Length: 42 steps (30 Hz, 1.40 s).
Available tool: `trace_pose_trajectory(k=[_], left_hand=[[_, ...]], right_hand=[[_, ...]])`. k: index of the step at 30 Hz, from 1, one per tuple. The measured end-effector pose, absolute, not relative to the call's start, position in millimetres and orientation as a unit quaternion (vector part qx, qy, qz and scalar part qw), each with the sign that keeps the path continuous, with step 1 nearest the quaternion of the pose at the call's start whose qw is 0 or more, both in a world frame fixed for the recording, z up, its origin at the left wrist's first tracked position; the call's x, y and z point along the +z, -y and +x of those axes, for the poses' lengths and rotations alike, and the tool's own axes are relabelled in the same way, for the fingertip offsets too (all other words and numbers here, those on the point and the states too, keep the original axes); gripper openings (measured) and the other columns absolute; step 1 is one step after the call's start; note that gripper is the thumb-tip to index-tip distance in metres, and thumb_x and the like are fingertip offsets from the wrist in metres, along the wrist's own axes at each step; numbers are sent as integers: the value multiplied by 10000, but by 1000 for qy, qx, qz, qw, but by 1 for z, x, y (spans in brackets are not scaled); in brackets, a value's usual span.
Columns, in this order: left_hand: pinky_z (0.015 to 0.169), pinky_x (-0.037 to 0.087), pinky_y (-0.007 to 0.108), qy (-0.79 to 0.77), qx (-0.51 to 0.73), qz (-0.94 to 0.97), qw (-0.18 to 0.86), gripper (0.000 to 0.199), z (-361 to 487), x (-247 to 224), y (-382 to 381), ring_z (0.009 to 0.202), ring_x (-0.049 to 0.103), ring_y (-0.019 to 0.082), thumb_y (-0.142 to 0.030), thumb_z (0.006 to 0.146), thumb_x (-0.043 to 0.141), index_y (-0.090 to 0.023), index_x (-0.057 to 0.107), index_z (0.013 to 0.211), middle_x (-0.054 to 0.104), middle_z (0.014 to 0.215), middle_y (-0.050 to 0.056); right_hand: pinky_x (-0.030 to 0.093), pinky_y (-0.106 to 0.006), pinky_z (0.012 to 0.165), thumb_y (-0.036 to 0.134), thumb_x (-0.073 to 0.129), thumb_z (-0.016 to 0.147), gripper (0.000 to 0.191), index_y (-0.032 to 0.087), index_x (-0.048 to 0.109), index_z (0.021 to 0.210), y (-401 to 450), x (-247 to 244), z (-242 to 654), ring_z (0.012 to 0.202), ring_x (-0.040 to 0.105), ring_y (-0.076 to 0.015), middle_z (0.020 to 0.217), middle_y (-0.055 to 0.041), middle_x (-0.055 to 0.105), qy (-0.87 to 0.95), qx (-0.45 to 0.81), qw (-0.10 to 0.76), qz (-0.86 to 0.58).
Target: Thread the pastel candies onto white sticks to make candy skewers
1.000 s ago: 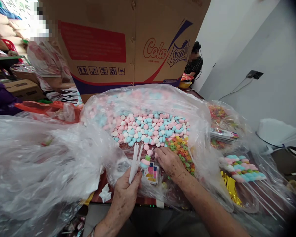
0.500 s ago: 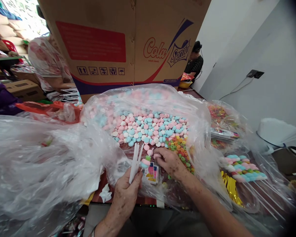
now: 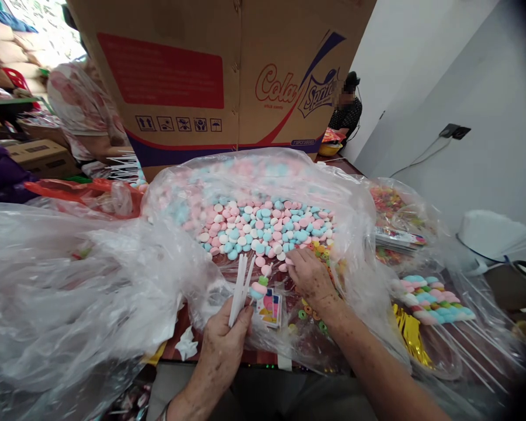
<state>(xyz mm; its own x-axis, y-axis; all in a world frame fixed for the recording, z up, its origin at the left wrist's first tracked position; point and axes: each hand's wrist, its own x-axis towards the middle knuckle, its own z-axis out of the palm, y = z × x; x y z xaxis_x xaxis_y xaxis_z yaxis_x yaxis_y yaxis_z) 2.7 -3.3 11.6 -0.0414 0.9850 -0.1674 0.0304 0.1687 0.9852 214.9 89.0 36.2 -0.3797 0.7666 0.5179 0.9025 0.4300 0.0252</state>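
Note:
My left hand [image 3: 225, 339] is closed around several white sticks [image 3: 240, 286] that point up. Beside them is a skewer threaded with blue and pink marshmallows [image 3: 258, 289] and a green gummy ring [image 3: 263, 280], with a pale pink piece at its tip. My right hand [image 3: 311, 278] is at the near edge of a pile of pink, blue and white marshmallows [image 3: 263, 228]. Its fingers are curled, with a pink marshmallow [image 3: 290, 261] at the fingertips. Gummy rings [image 3: 322, 251] lie partly hidden behind this hand. Printed cards [image 3: 269, 307] rest between my hands.
A big cardboard box [image 3: 228, 76] stands behind the pile. Clear plastic sheeting [image 3: 92, 280] spreads at left and around the candy. Finished marshmallow skewers [image 3: 433, 299] and gold ties [image 3: 409, 336] lie at right. Two people are beyond the box.
My right hand has moved from near the skewer tip, away and to the right, to the pile's edge, covering more gummy rings. My left hand has stayed almost still.

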Motion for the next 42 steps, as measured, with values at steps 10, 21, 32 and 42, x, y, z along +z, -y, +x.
trace_pose_trajectory(k=[10, 21, 32, 42], left_hand=[[388, 291, 207, -548, 476, 446, 524, 311, 4, 13, 2, 413, 392, 98, -469, 828, 625, -164, 678, 857, 514, 527, -54], [382, 268, 215, -547, 455, 468, 524, 295, 3, 14, 3, 392, 358, 85, -448, 882, 571, -171, 669, 851, 507, 537, -60], [470, 299, 218, -535, 463, 492, 507, 245, 2, 16, 3, 499, 390, 106, -381, 901, 573, -171, 681, 835, 466, 550, -63], [448, 310, 227, -553, 496, 449, 497, 300, 7, 11, 2, 472, 419, 128, -471, 819, 629, -175, 668, 792, 497, 521, -56]], right_hand=[[437, -292, 760, 58, 448, 854, 197, 161, 616, 864, -80, 37, 195, 821, 575, -200, 857, -78, 653, 856, 5, 212, -471], [452, -352, 842, 142, 456, 874, 219, 173, 653, 965, -82, 48, 204, 946, 578, -224, 978, -96, 663, 791, 86, 264, -545], [483, -315, 843, 104, 426, 916, 231, 174, 635, 984, -62, 42, 197, 920, 597, -203, 940, -88, 661, 837, 51, 248, -485], [479, -346, 865, 78, 448, 929, 216, 162, 630, 1008, -57, 31, 196, 948, 589, -222, 1014, -105, 673, 866, -69, 183, -461]])
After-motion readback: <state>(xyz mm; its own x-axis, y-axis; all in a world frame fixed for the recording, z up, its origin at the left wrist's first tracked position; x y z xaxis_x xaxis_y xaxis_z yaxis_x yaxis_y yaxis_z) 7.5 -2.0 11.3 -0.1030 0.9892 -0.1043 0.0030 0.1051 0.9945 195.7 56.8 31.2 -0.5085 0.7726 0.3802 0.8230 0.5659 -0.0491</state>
